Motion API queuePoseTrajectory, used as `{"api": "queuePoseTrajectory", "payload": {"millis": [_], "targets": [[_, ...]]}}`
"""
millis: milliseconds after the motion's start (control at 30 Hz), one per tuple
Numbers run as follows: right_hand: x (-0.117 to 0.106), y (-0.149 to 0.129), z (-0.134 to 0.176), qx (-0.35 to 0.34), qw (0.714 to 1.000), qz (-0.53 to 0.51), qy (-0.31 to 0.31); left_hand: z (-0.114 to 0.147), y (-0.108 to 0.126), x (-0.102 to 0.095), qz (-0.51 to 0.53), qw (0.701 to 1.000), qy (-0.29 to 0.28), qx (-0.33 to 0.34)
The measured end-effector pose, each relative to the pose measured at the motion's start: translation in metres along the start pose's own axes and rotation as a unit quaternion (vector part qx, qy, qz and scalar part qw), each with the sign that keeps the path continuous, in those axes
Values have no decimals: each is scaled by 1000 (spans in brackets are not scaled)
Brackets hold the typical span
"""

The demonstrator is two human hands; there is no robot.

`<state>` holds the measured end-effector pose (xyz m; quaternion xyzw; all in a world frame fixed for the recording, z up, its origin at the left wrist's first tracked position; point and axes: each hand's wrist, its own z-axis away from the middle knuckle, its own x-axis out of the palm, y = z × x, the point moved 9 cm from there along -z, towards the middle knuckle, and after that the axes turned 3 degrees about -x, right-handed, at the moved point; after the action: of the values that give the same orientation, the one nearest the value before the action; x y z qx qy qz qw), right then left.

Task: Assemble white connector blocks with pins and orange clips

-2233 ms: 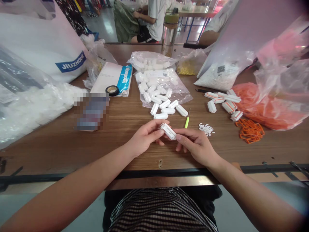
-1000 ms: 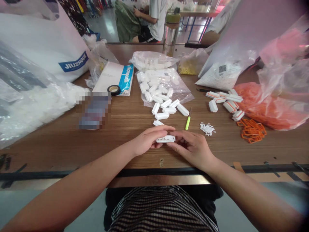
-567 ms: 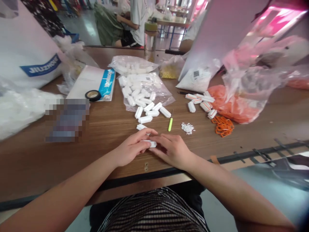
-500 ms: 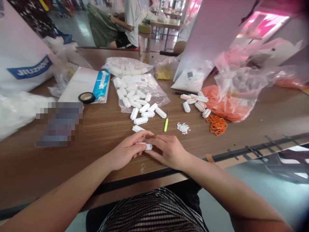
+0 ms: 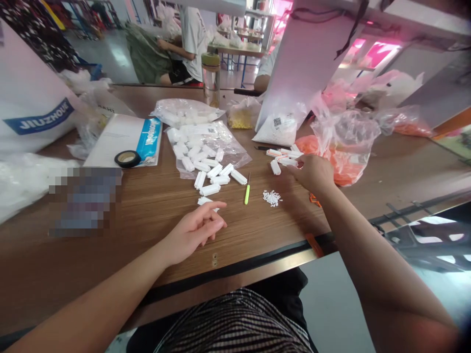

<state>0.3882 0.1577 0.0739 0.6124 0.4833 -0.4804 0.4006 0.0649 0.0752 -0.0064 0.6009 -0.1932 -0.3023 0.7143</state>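
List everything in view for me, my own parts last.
Table: one, brown, centre
White blocks: many, white, mid-table
Striped blocks: several, white-orange, right of centre
Frames: several, orange, right, mostly hidden
Pick: one, lime handle, mid-table
Bits: one pile, white, right of pick
Notepad: one, white-blue, left
Tape: one, black, on notepad
Blurred item: one, bluish, left
Bottle: one, clear, green lid, back
Bags: several, white or clear, left, back, right
Others: at least two people, white tops, background
Shirt: one, black-white, bottom
Left hand: one, bare, front
Right hand: one, bare, at striped blocks
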Motion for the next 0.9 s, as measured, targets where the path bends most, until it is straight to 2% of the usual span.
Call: {"api": "queuePoseTrajectory", "payload": {"millis": [100, 167, 200, 233, 300, 367, 433, 500, 600, 700, 767, 833, 900], "targets": [[3, 0, -8, -21, 998, 9, 52, 0, 1, 1, 2, 1000, -5, 9], [-2, -18, -3, -53, 992, -55, 97, 0, 1, 1, 6, 1000, -4, 16], [-2, -34, 1, -79, 987, -102, 100, 0, 2, 1, 5, 1000, -4, 18], [-1, -53, 5, -111, 978, -150, 88, 0, 2, 1, 4, 1000, -4, 20], [10, -100, 15, -194, 957, -215, 14, 0, 2, 2, 2, 1000, -3, 19], [15, -137, 23, -238, 949, -208, -9, 0, 3, 2, 1, 1000, -3, 16], [19, -157, 27, -247, 953, -176, -3, 0, 4, 2, 1, 1000, -3, 19], [17, -163, 30, -243, 957, -159, 7, 0, 6, 2, 1, 1000, 2, 26], [2, -159, 45, -259, 942, -215, 13, 0, 5, -2, 8, 999, 30, 27], [-20, -157, 77, -307, 907, -289, 8, 2, 4, -15, 18, 993, 114, 27], [-29, -159, 101, -336, 886, -320, 2, 7, 10, -22, 2, 985, 166, 55], [-25, -162, 119, -334, 856, -391, -53, 11, 20, -18, -24, 982, 160, 99], [-14, -167, 130, -316, 822, -458, -120, 14, 28, -9, -41, 984, 119, 128]]}}
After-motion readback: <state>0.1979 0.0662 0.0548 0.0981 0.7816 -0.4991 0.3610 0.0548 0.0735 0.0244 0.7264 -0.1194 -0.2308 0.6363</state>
